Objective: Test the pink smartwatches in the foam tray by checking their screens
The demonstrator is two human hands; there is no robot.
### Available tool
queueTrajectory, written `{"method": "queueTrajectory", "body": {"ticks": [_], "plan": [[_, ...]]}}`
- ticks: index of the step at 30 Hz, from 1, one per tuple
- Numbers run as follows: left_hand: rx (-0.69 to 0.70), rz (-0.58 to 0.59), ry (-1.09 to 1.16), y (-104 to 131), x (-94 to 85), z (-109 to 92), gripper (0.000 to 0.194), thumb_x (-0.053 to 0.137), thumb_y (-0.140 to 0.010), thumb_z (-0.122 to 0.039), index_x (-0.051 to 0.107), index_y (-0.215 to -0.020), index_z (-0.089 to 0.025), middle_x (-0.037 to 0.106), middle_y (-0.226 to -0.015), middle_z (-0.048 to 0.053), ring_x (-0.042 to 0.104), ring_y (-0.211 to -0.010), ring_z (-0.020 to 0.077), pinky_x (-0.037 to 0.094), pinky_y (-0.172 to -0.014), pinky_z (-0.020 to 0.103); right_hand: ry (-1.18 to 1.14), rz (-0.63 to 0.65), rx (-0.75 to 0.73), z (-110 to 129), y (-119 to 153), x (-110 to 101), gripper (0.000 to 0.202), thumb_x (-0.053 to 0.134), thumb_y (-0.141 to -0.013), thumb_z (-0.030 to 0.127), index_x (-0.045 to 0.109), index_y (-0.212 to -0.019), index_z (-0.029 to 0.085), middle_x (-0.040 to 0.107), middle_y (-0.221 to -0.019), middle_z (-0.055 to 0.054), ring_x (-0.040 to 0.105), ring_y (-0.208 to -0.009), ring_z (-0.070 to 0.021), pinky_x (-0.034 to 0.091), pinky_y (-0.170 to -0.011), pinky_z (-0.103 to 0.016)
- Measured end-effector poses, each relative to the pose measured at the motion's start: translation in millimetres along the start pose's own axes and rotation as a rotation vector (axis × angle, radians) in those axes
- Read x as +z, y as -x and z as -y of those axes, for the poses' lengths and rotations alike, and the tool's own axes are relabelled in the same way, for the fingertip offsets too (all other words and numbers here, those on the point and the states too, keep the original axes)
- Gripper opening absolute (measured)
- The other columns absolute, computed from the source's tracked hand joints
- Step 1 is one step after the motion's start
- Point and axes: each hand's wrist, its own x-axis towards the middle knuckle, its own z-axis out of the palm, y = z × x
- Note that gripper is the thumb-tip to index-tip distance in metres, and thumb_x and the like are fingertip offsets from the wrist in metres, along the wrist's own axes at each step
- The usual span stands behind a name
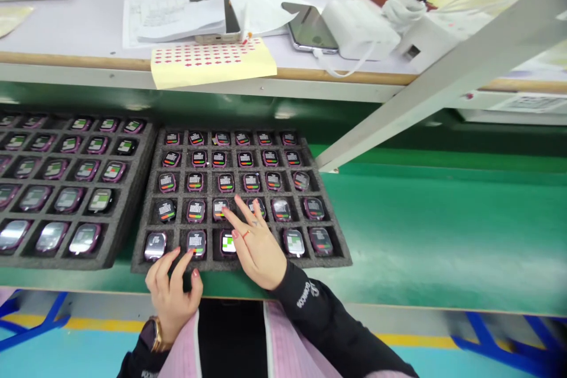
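Observation:
A dark grey foam tray [181,196] holds rows of small purple-rimmed watch units, most with lit screens showing text and a red-green strip. My left hand [172,286] is at the tray's front edge, fingers apart and holding nothing, one fingertip at a watch unit [196,242] in the front row. Over the tray's middle, my right hand [257,248] has its fingers spread, the index fingertip on a watch unit [220,209] in the second row from the front. Partly under this hand, another unit [228,243] shows a green and white screen.
A second foam tray [119,204] of watch units stands at the left on the green bench [425,224]. A slanted white post [398,94] rises at the right. The shelf above bears papers, a yellow sticker sheet [212,74], a phone [312,28] and white cables.

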Motion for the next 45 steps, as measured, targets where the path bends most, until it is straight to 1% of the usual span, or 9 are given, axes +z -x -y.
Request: {"method": "queueTrajectory", "body": {"ticks": [4,10,14,21,30,35,38,41,45], "plan": [[0.011,-0.013,-0.002,0,0.0,0,0.022,0.061,-0.096,-0.019,0.067,-0.116,-0.012,0.062,-0.116,0.017,0.058,-0.105,0.0294,0.043,-0.098,0.040,0.060,0.070,0.030,0,-4,4,0.044,0.027,-0.108,0.013,0.058,-0.136,0.001,0.061,-0.134,-0.013,0.024,-0.152,-0.0294,0.012,-0.127,-0.064],[0.033,-0.020,0.011,0,-1.0,-1,0.020,0.062,-0.095,-0.015,0.069,-0.114,-0.014,0.063,-0.116,0.017,0.059,-0.103,0.0301,0.043,-0.096,0.041,0.004,0.062,-0.022,7,-13,6,0.045,0.025,-0.109,0.015,0.054,-0.139,-0.003,0.060,-0.136,-0.014,0.027,-0.150,-0.0285,0.015,-0.127,-0.062],[0.023,-0.032,0.031,2,-0.8,0,0.021,0.061,-0.096,-0.015,0.064,-0.116,-0.009,0.065,-0.113,0.018,0.059,-0.104,0.0305,0.044,-0.097,0.041,-0.032,0.081,-0.076,17,-24,16,0.048,0.023,-0.109,0.015,0.053,-0.139,-0.006,0.059,-0.136,-0.015,0.026,-0.151,-0.0285,0.016,-0.128,-0.058],[-0.013,-0.041,0.039,5,0.1,-2,0.019,0.059,-0.098,-0.017,0.064,-0.115,-0.008,0.065,-0.112,0.018,0.059,-0.104,0.0313,0.043,-0.098,0.042,-0.010,0.196,-0.090,23,-31,30,0.048,0.025,-0.108,0.015,0.053,-0.139,-0.009,0.058,-0.136,-0.017,0.024,-0.151,-0.0318,0.016,-0.128,-0.059],[-0.010,-0.051,0.060,5,0.4,-2,0.018,0.060,-0.097,-0.015,0.065,-0.113,-0.007,0.065,-0.111,0.018,0.058,-0.104,0.0315,0.043,-0.098,0.043,-0.086,0.158,-0.095,24,-35,24,0.049,0.022,-0.111,0.018,0.051,-0.141,-0.008,0.060,-0.134,-0.017,0.026,-0.151,-0.0283,0.014,-0.129,-0.057],[-0.020,-0.039,0.061,5,0.3,-3,0.019,0.059,-0.097,-0.014,0.065,-0.113,-0.008,0.065,-0.113,0.018,0.059,-0.104,0.0310,0.043,-0.098,0.042,-0.131,0.092,-0.105,23,-36,25,0.044,0.026,-0.113,0.019,0.049,-0.144,-0.001,0.058,-0.137,-0.015,0.029,-0.150,-0.0272,0.014,-0.128,-0.058],[-0.017,-0.025,0.054,4,-0.3,-3,0.019,0.057,-0.097,-0.014,0.067,-0.113,-0.011,0.065,-0.115,0.016,0.059,-0.105,0.0307,0.043,-0.098,0.042,-0.184,0.046,-0.125,22,-31,24,0.040,0.029,-0.112,0.017,0.046,-0.147,0.007,0.058,-0.138,-0.011,0.031,-0.149,-0.0249,0.012,-0.128,-0.057],[-0.017,-0.005,0.043,3,-1.4,-3,0.021,0.057,-0.097,-0.014,0.069,-0.114,-0.015,0.065,-0.116,0.015,0.059,-0.105,0.0306,0.042,-0.097,0.043,-0.230,0.007,-0.128,21,-23,18,0.040,0.031,-0.110,0.013,0.048,-0.146,0.013,0.058,-0.139,-0.006,0.034,-0.148,-0.0219,0.009,-0.130,-0.052],[-0.009,0.017,0.024,0,-3.3,-3,0.023,0.056,-0.097,-0.015,0.071,-0.115,-0.018,0.065,-0.116,0.014,0.059,-0.103,0.0294,0.041,-0.097,0.043,-0.210,-0.061,-0.065,14,-8,4,0.039,0.033,-0.109,0.011,0.053,-0.142,0.014,0.061,-0.136,-0.005,0.038,-0.146,-0.0206,0.006,-0.130,-0.048]]}}
